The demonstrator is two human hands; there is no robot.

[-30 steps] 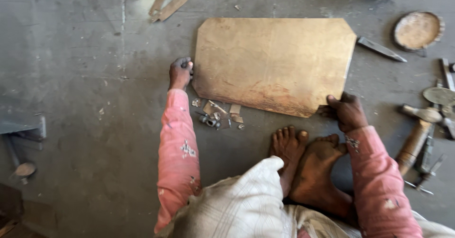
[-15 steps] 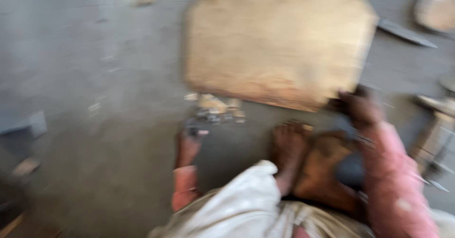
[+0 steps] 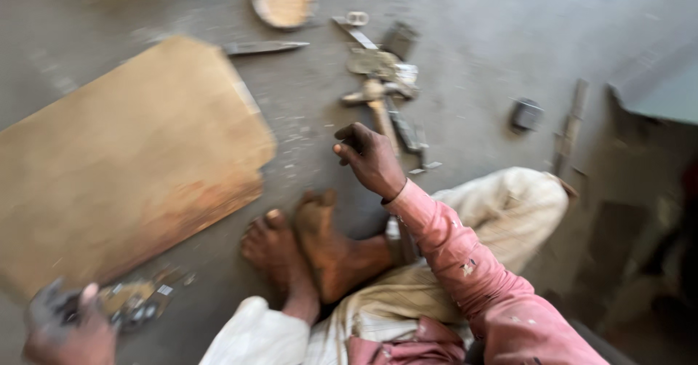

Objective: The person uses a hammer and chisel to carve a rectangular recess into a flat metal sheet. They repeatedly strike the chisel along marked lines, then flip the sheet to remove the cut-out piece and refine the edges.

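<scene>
While person sits cross-legged on floor [image 3: 465, 118], right hand [image 3: 371, 158] hovers loosely curled, grip empty, just beside hammer [image 3: 378, 107]. Left hand [image 3: 69, 329] rests on small metal bits [image 3: 138, 299] at brown sheet [image 3: 123, 169] edge; grip state blurred, cannot tell.

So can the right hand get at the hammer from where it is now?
Probably yes. The right hand hangs right beside the hammer and its wooden handle, with nothing lying between them on the floor. The picture is blurred, so I cannot tell if they touch.

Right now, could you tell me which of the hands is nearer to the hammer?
Right. The right hand hovers beside the hammer handle; the left hand is far off by the small metal bits.
</scene>
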